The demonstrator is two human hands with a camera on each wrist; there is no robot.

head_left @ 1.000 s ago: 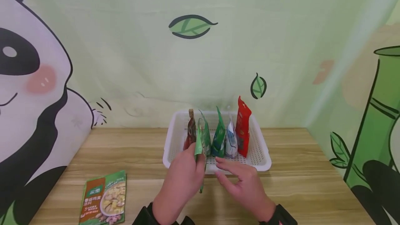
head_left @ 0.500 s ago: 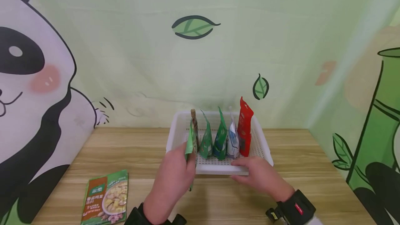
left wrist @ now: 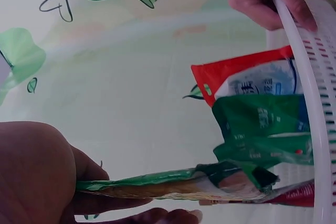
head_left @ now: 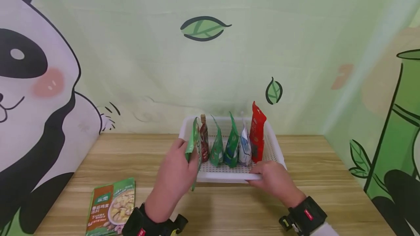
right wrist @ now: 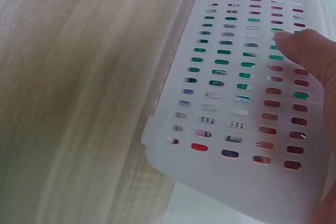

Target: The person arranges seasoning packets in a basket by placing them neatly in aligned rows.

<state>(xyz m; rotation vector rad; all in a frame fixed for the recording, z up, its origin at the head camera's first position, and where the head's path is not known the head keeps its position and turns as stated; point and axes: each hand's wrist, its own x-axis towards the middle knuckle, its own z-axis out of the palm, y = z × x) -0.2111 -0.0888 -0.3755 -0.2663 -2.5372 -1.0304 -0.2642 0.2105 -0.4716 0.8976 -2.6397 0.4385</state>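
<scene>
A green food packet is pinched on edge in my left hand, over the left end of the white plastic basket. In the left wrist view that packet extends from the thumb and fingers towards the basket. My right hand grips the basket's front rim towards its right end, thumb on the outer wall in the right wrist view. Inside, from left to right, stand a dark red bottle, two green packets, a white-and-blue packet and a tall red packet.
On the wooden table, a green-and-brown seasoning packet lies flat at the front left. Behind the basket hangs a pale green printed backdrop with a panda and leaves.
My right hand has moved from in front of the basket to grip its rim. The left hand has carried its packet left, past the bottle to the basket's left end.
</scene>
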